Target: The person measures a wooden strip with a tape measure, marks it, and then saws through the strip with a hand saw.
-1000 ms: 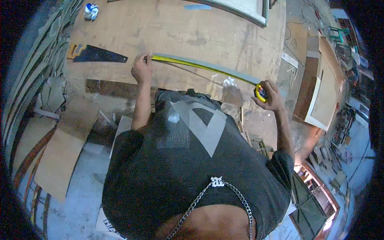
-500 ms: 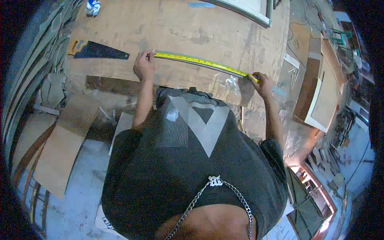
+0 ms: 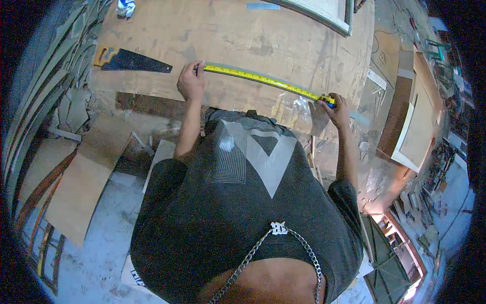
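We look mid-measure: left hand [image 3: 191, 84] pinches the tape measure [image 3: 263, 78] end, right hand [image 3: 340, 109] grips its case [image 3: 329, 101]. No cut visible (saw [image 3: 135, 61] lies unused).

The tip of the yellow tape blade [image 3: 260, 77] is hidden in the left hand [image 3: 192, 82]; the right hand [image 3: 337, 109] covers part of the tape case [image 3: 328, 101]. The top edge crops the framed panel [image 3: 324, 20] — upper right — and the blue-and-white bundle [image 3: 126, 7], upper left. The neck chain [image 3: 249, 255] runs off below.
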A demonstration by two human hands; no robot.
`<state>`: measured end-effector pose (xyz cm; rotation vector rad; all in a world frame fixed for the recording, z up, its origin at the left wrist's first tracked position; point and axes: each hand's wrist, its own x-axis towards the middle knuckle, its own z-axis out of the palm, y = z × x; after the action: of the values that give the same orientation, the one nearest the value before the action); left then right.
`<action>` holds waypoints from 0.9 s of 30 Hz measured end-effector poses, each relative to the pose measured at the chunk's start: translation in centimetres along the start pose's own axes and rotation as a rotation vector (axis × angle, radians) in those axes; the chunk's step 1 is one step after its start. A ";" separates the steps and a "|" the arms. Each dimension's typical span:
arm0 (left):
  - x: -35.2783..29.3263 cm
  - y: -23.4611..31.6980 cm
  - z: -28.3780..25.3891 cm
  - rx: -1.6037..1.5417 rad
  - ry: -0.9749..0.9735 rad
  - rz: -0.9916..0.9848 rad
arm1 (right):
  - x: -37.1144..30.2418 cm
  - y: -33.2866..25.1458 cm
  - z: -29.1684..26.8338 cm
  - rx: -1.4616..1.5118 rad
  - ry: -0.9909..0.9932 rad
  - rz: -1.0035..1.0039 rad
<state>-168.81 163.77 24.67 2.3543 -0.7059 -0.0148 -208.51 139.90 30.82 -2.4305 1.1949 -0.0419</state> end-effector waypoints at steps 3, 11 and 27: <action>-0.2 -0.1 -0.2 -0.007 0.017 -0.008 | -0.2 -0.1 0.1 -0.009 0.044 -0.054; -0.1 0.1 -0.1 -0.061 -0.006 -0.041 | -0.4 0.8 0.9 0.071 0.012 0.060; 3.8 -5.2 -4.5 -0.431 0.330 -0.310 | -1.1 -0.4 -0.9 0.099 0.312 -0.083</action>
<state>-162.22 167.85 25.64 1.9614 -0.1520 0.0770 -209.14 140.61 31.96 -2.4456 1.1853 -0.5100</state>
